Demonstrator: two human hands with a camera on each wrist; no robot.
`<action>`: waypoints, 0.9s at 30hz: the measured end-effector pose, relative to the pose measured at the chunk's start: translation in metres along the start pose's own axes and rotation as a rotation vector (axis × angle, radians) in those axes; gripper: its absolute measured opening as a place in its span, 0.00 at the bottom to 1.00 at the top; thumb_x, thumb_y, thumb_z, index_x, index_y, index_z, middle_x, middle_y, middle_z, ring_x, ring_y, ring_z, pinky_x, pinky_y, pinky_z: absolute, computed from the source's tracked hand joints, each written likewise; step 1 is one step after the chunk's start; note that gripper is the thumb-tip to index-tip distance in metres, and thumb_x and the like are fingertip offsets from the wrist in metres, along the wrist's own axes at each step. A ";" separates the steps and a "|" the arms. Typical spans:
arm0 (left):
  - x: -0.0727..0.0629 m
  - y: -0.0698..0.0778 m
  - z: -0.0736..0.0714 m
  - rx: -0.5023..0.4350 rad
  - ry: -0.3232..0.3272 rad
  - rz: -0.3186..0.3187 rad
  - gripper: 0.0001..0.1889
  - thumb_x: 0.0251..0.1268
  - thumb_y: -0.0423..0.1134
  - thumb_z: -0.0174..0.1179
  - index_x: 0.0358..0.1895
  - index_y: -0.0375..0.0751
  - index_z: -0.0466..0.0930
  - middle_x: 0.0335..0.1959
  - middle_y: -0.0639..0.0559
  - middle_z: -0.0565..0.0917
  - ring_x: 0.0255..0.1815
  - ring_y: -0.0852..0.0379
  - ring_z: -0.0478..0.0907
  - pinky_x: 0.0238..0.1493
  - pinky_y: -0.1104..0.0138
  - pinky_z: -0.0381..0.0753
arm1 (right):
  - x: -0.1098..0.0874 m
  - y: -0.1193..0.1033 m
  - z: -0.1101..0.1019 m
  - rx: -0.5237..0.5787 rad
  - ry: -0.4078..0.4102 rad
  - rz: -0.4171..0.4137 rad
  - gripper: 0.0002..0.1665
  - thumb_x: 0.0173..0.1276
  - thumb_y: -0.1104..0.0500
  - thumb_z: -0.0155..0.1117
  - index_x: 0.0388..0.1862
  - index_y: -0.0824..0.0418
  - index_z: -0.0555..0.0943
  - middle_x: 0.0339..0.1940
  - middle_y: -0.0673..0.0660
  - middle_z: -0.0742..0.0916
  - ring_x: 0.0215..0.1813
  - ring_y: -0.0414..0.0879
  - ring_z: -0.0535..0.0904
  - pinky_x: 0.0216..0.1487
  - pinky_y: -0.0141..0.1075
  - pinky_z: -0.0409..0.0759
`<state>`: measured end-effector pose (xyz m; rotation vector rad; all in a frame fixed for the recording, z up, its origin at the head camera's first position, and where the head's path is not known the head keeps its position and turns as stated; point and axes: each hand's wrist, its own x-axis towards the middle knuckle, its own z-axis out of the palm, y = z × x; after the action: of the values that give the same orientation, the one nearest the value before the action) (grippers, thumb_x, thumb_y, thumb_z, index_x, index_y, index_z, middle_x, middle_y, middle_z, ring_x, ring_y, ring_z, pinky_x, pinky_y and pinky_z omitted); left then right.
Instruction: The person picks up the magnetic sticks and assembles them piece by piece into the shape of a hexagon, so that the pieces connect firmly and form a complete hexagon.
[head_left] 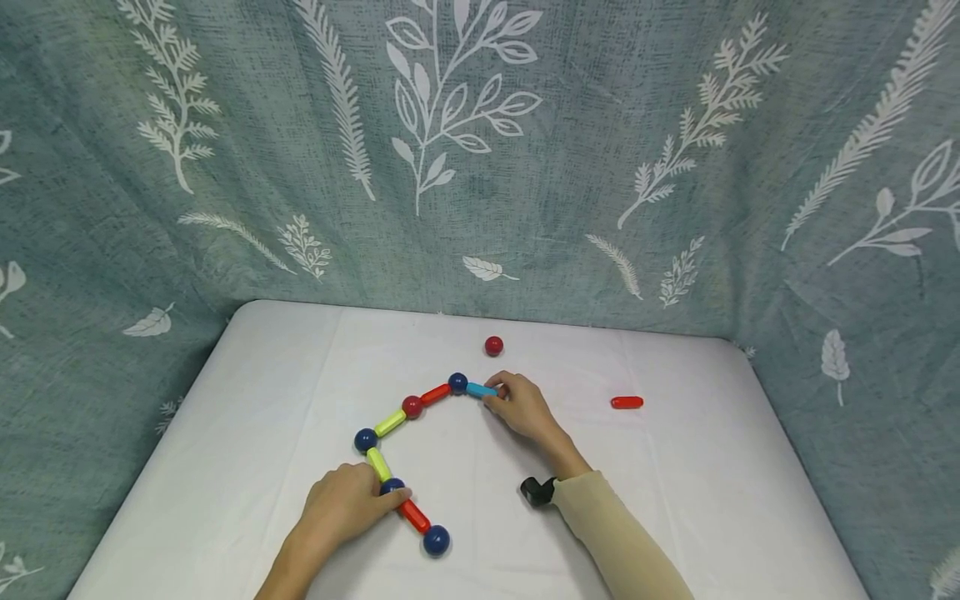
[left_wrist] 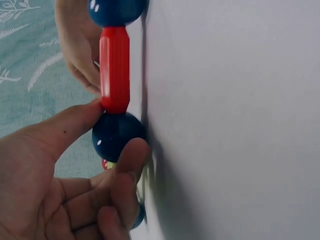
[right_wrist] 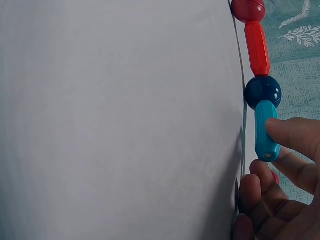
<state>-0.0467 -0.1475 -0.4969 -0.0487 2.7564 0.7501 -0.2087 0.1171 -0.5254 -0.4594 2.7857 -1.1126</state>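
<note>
The left hand (head_left: 347,502) is pinching a dark blue ball (left_wrist: 114,137) in a curving chain (head_left: 412,407) that is stretching across the white bench (head_left: 247,417) — the right hand (head_left: 522,406) is pinching the light-blue rod (right_wrist: 265,130) at its far end. A red ball (head_left: 493,346) and red rod (head_left: 627,402) are lying apart.

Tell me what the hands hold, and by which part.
Right hand: light-blue rod, pinched along its sides. Left hand: dark-blue ball, gripped around its sides, beside a red rod.
</note>
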 end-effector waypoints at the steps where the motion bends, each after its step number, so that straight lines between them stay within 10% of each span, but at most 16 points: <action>1: 0.000 0.001 0.001 -0.002 0.005 0.000 0.29 0.59 0.60 0.69 0.10 0.46 0.71 0.08 0.58 0.61 0.11 0.60 0.60 0.18 0.68 0.54 | 0.000 0.000 0.000 -0.001 0.001 -0.003 0.11 0.69 0.58 0.69 0.48 0.58 0.84 0.29 0.50 0.79 0.31 0.45 0.72 0.34 0.39 0.71; 17: 0.002 0.009 0.011 0.017 0.058 0.003 0.30 0.62 0.61 0.66 0.09 0.47 0.68 0.07 0.58 0.60 0.10 0.60 0.60 0.16 0.69 0.52 | -0.003 0.000 0.002 -0.004 -0.005 -0.008 0.11 0.69 0.57 0.69 0.48 0.57 0.84 0.30 0.51 0.79 0.30 0.45 0.71 0.34 0.39 0.70; 23: 0.004 0.017 -0.011 0.060 0.087 0.018 0.28 0.64 0.61 0.64 0.13 0.46 0.74 0.09 0.58 0.62 0.11 0.59 0.61 0.17 0.68 0.54 | -0.002 -0.001 0.001 -0.009 -0.014 -0.006 0.12 0.69 0.57 0.69 0.49 0.57 0.84 0.30 0.50 0.78 0.31 0.45 0.71 0.35 0.39 0.70; 27: 0.019 0.032 -0.032 0.072 0.170 0.091 0.18 0.65 0.54 0.66 0.33 0.40 0.85 0.12 0.57 0.69 0.14 0.58 0.65 0.17 0.67 0.61 | -0.002 -0.002 0.001 0.000 -0.016 -0.007 0.12 0.69 0.58 0.69 0.49 0.58 0.84 0.30 0.51 0.78 0.32 0.45 0.71 0.35 0.39 0.70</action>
<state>-0.0765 -0.1355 -0.4602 0.0285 2.9623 0.6990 -0.2065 0.1160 -0.5248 -0.4762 2.7725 -1.1056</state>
